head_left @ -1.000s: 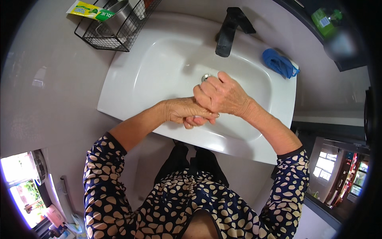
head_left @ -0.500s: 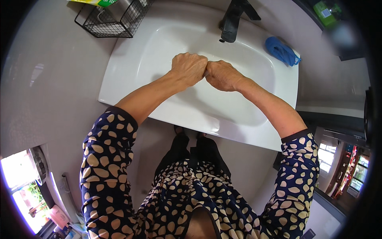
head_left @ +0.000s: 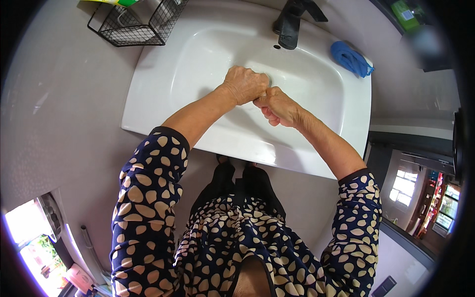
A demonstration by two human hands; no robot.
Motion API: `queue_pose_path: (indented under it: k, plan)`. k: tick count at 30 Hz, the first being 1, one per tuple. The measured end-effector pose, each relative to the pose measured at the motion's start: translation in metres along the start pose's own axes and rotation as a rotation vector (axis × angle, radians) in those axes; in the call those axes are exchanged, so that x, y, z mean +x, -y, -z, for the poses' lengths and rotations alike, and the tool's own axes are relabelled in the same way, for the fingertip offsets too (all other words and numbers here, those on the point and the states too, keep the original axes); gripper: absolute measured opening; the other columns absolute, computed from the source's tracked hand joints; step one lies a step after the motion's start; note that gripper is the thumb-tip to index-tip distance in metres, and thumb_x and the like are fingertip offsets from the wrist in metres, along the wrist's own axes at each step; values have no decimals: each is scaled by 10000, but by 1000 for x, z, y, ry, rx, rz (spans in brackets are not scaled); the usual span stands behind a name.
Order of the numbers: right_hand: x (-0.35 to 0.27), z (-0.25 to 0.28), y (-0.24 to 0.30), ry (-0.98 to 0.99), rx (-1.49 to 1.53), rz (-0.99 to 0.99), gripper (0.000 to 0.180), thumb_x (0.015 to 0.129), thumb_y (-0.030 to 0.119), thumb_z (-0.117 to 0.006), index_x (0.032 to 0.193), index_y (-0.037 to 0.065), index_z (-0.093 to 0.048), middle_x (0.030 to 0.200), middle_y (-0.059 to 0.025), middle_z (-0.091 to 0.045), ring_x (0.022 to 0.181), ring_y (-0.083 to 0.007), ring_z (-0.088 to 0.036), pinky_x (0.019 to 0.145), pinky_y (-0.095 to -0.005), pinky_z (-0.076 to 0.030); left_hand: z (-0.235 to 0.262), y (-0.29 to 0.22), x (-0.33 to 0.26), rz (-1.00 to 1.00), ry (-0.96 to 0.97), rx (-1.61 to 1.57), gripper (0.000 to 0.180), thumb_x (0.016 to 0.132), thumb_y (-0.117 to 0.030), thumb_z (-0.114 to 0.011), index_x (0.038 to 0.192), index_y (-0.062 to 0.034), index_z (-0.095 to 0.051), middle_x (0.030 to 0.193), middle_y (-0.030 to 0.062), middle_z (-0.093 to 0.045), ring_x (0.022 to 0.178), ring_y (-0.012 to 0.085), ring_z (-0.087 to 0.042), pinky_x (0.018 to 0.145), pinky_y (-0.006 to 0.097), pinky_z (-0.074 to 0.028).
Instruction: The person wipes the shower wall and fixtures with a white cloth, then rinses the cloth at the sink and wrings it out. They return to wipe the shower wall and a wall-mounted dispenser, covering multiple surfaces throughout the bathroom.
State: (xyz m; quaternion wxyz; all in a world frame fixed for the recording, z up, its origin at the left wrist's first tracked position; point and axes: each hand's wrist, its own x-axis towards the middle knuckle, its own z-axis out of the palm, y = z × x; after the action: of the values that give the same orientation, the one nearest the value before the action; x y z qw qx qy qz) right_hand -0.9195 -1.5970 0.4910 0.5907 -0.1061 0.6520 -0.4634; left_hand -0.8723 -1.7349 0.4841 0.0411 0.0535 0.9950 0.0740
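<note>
Bare left hand (head_left: 247, 85) and bare right hand (head_left: 278, 106) meet over a glossy white washbasin (head_left: 311, 94) at the upper centre of the frame. The left is bent into a fist, knuckles up; its fingertips are hidden, so whether it grips the other thumb cannot be told. The right touches it from the side, fingers curled toward the palm — no object shows in its grasp. A round metal drain (head_left: 269, 79) peeks out just past the knuckles.

Loose sleeves (head_left: 148, 208) of navy fabric with cream pebble-shaped spots cover the upper arms, and dark trousers (head_left: 215, 184) show below the basin's front edge. An angular black tap (head_left: 289, 30) stands at the upper centre, above a small dark overflow hole (head_left: 276, 47). A crumpled blue cloth (head_left: 349, 58) lies on the basin's rim at the upper right.

In the upper left corner sits a black wire basket (head_left: 131, 37) — a yellow-and-green packet (head_left: 121, 2) at its top, cut by the frame. Bright window panes (head_left: 37, 255) glow at the lower left.
</note>
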Motion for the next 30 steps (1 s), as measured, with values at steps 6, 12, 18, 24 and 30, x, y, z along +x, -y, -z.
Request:
queue_pose_path:
  k: [6,12,18,24,30]
  plan:
    - [6,-5,-20,-55,97,9,195,812,79,-536,674,103,-401,541,46,-294,430,-71,-208,375,-254,-151,-22,-2,-2,-24,-36,-25,130,658,-167,-652,709,-59,-600,585,115,-626,552,257,-646,450,366,-500]
    - [16,12,-37,-362,-1052,388,135,802,104,-549,909,26,-521,786,-154,-603,728,-308,-590,664,-421,-455,-47,-4,-24,111,105,-335,286,700,-238,-683,839,-17,-565,799,166,-634,786,244,-631,655,408,-491]
    - [-11,4,2,-587,-1526,1283,228,722,153,-646,900,83,-523,787,-33,-488,607,-191,-524,624,-319,-481,17,25,-44,246,630,-1433,487,725,-320,-740,1053,-12,-554,1010,88,-584,988,218,-554,791,393,-475]
    - [-50,-32,53,-580,-1686,1664,280,696,148,-649,954,118,-544,803,-10,-485,670,-133,-511,584,-281,-419,48,5,-74,1,767,-1979,375,758,-112,-721,1082,-25,-554,978,103,-593,876,221,-633,660,350,-550]
    - [-62,-27,94,-647,-1887,1709,213,689,146,-651,861,101,-534,670,10,-430,603,-127,-477,554,-282,-336,86,-1,-74,180,617,-1604,344,799,-376,-679,869,-51,-590,581,-49,-372,488,79,-327,436,231,-241]
